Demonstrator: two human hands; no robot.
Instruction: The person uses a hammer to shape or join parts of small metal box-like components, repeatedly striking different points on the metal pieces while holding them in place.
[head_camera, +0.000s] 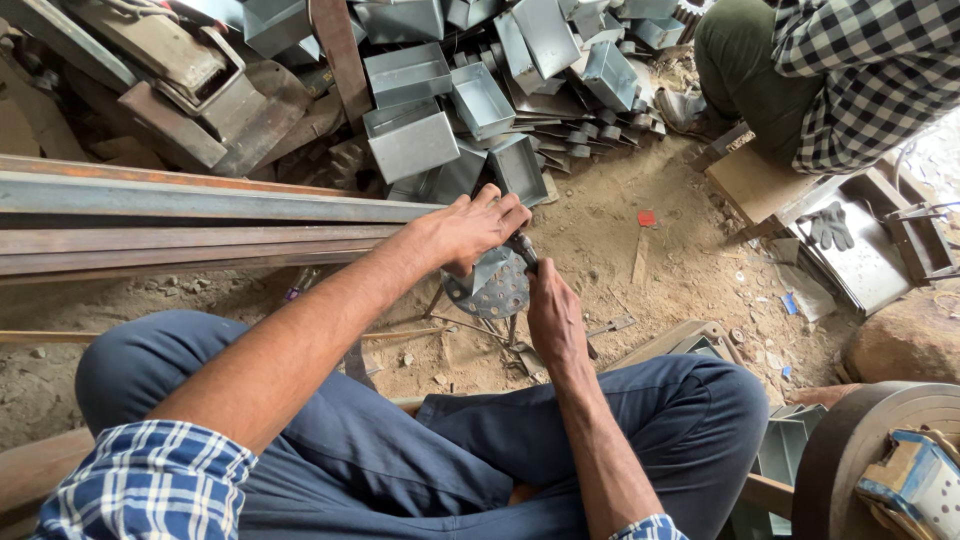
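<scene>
Knees folded in blue trousers (400, 440), I sit on the dirt floor (620, 240) over a small perforated metal stand (497, 290). My left hand (470, 228) presses a folded sheet-metal piece (488, 268) down on it; my right hand (553, 315) is clenched around a dark tool handle (523, 250) at the piece's edge. Ahead lies a heap of finished open metal boxes (440, 110), all empty, so many look done while this one is unfinished. Another person (850, 70) crouches nearby.
</scene>
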